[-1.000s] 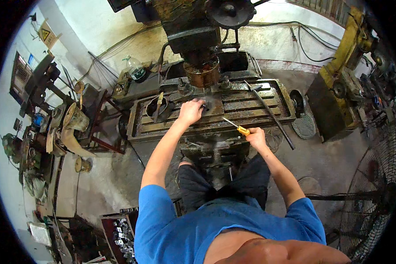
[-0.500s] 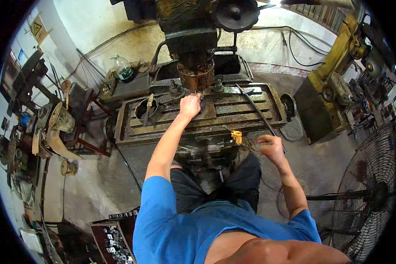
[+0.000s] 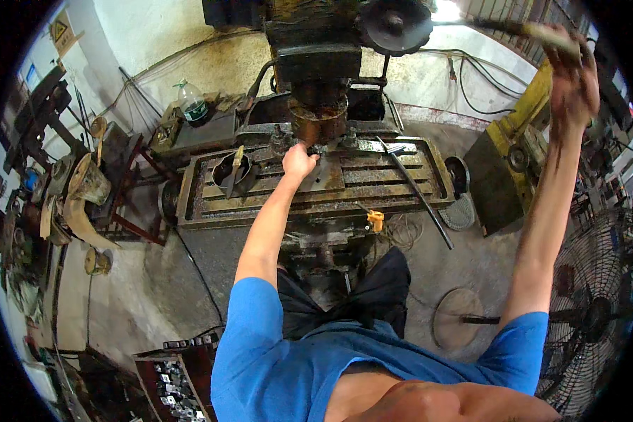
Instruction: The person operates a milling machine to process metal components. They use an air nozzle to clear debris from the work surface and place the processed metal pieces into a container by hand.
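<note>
Lever [image 3: 540, 32] is sitting in the curled right hand [image 3: 574, 83]; left hand [image 3: 299, 162] — I can't tell its grip — should be avoiding the rusty drum [image 3: 318, 121].

The count comes to two hands, one left hand [image 3: 300, 162] and one right hand [image 3: 574, 88], two blue sleeves [image 3: 253, 316] and two dark trouser legs [image 3: 376, 285]. There is one slotted surface [image 3: 373, 188], one rust-brown cylinder [image 3: 318, 121] above it, one large dark handwheel [image 3: 394, 24] and one raised bar [image 3: 534, 29] by the right hand. Further, there are one yellow-handled tool [image 3: 375, 221], one long dark rod [image 3: 423, 204], one open round container [image 3: 224, 176], one clear bottle [image 3: 192, 105], one triangular warning sign [image 3: 62, 32], one caged fan [image 3: 598, 309], one round floor disc [image 3: 457, 320] and one small floor can [image 3: 97, 261]. One tray [image 3: 148, 383] holds many small metal pieces [image 3: 170, 383], too small to count exactly.
</note>
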The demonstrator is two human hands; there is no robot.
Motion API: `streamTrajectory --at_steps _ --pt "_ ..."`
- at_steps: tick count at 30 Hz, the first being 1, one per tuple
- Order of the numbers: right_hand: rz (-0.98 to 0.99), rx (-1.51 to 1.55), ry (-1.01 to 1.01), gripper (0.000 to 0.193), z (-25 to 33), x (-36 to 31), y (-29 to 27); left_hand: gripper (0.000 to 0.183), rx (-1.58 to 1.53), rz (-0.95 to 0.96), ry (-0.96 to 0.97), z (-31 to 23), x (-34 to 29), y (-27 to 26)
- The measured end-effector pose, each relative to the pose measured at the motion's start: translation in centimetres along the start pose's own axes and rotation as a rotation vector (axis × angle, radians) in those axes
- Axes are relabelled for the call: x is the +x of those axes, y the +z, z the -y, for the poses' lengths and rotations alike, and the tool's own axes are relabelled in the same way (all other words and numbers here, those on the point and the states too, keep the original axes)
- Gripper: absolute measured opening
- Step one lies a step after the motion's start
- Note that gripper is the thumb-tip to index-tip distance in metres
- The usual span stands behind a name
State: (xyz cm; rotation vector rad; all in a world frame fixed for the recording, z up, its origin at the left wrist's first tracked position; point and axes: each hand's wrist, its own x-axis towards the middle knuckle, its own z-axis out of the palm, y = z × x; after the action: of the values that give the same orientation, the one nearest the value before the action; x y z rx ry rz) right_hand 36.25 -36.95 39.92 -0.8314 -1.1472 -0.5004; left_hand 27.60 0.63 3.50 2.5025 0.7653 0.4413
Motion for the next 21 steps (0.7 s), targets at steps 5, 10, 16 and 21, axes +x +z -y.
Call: streamTrajectory --at_steps 5,10,16,21 --pt "0.117 -0.096 -0.029 0.021 -1.8 -11.1 -1.8 0.037 -0.021 0.054 -0.054 2.2 0.7 1.0" --pt "0.009 -0.291 -0.04 0.013 -1.6 -13.4 0.4 0.04 0.006 -0.129 0.038 1.6 0.2 1.5" --pt "-0.03 -0.221 -0.045 0.016 -2.2 -16.0 0.6 0.038 0.059 -0.082 0.002 1.0 -0.1 0.6" --pt "-0.04 -0.206 -0.038 0.022 -2.4 -15.8 1.1 0.04 0.042 -0.182 0.151 2.7 -0.9 -0.5"
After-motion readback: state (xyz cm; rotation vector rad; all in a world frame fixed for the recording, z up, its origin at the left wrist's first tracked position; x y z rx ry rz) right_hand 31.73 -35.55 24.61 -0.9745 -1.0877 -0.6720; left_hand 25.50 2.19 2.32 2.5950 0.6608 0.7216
